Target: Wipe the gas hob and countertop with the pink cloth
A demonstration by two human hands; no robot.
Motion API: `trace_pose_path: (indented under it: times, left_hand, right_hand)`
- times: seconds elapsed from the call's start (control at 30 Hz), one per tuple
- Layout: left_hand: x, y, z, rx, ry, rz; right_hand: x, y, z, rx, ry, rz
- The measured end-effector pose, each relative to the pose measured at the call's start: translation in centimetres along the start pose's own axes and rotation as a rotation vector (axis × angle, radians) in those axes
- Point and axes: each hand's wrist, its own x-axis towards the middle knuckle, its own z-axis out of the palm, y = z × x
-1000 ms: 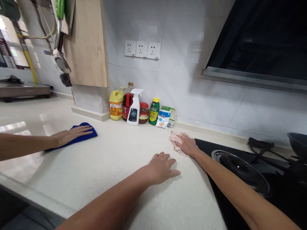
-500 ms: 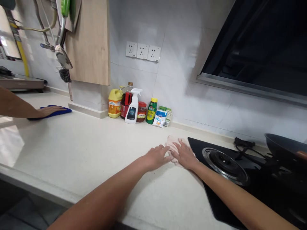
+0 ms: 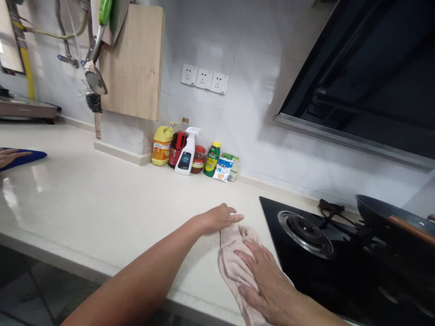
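A pale pink cloth (image 3: 233, 262) lies bunched on the light countertop (image 3: 142, 203), along the left edge of the black gas hob (image 3: 282, 244). My right hand (image 3: 267, 276) rests flat on it with the fingers spread, pressing it down towards the counter's front edge. Just beyond the cloth's far end is my left hand (image 3: 219, 218), palm down with its fingers stretched out, holding nothing. Whether its fingertips touch the cloth I cannot tell.
A co-worker's hand (image 3: 8, 157) lies on a blue cloth (image 3: 32, 156) at far left. Against the wall stand a white spray bottle (image 3: 186, 156), a yellow jug (image 3: 162, 147), a green bottle (image 3: 212, 159) and other containers. A wok (image 3: 384, 213) sits on the hob beneath the range hood (image 3: 367, 81).
My right hand has drawn the pink cloth towards me along the hob's edge, and it is more spread out. My left hand stays near its place. The co-worker's hand and blue cloth have shifted left.
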Motion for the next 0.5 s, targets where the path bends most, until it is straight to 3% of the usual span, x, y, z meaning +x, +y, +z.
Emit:
trace_pose_path:
  times: [0.1,0.3,0.5]
  left_hand:
    - [0.3,-0.6,-0.1,-0.056,0.002,-0.032]
    - [0.8,-1.2,0.1,0.007,0.083,-0.048]
    - [1.5,-2.4,-1.0,0.073,0.133,-0.122]
  right_hand:
    - [1.9,0.0,-1.6,-0.022,0.0,0.015]
    - [8.8,-1.2,-4.8,-0.066,0.093,0.031]
    - [11.5,-4.5,-4.1,-0.032,0.065,-0.026]
